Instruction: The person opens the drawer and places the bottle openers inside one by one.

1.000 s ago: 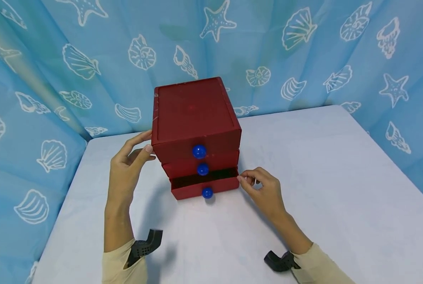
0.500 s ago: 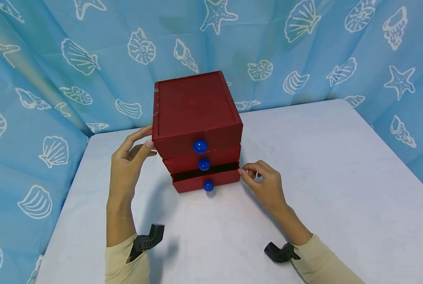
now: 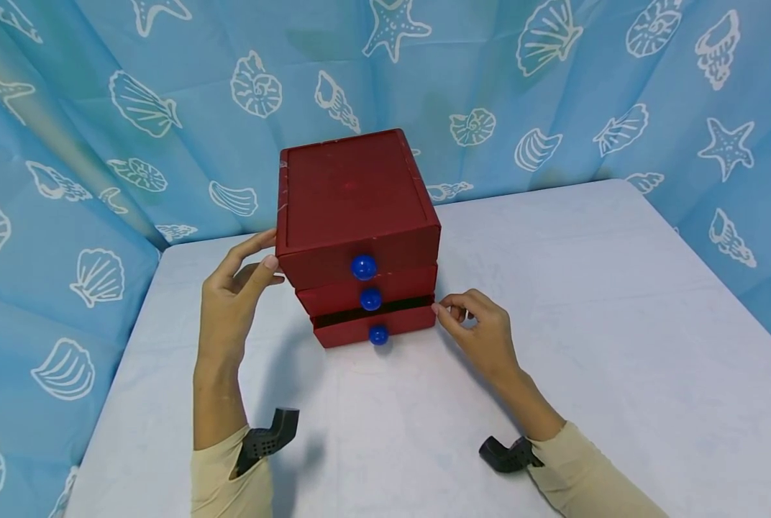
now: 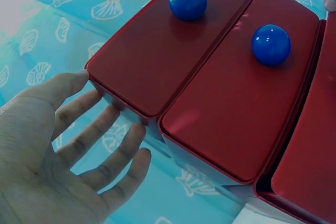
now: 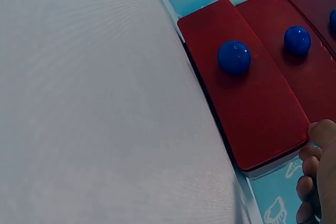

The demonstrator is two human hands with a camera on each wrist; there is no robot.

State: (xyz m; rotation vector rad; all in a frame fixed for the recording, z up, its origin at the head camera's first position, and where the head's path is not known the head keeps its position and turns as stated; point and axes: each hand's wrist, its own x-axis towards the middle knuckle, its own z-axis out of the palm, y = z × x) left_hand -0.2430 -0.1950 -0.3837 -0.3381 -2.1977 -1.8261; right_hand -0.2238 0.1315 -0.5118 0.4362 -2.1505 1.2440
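Note:
A dark red three-drawer box (image 3: 353, 191) with round blue knobs stands on the table. Its bottom drawer (image 3: 345, 333) sticks out a little, leaving a narrow dark gap above its front. My right hand (image 3: 482, 334) pinches that drawer's right front corner; the right wrist view shows the thumb (image 5: 321, 131) on the front corner and the other fingers curled beside it. On the opposite side, my left hand (image 3: 226, 309) rests against the box's upper left front corner. Its thumb touches the corner and its fingers extend along the side, seen in the left wrist view.
A white cloth covers the table (image 3: 586, 288). Behind and to the left hangs a blue curtain (image 3: 185, 129) printed with shells and starfish, close to the back of the box. Black wrist devices (image 3: 265, 440) sit at both sleeves.
The bottom drawer has slid inward, narrowing its gap, with my right hand moving along at its corner. My left hand stays at the box's upper left corner. The head view has shifted slightly.

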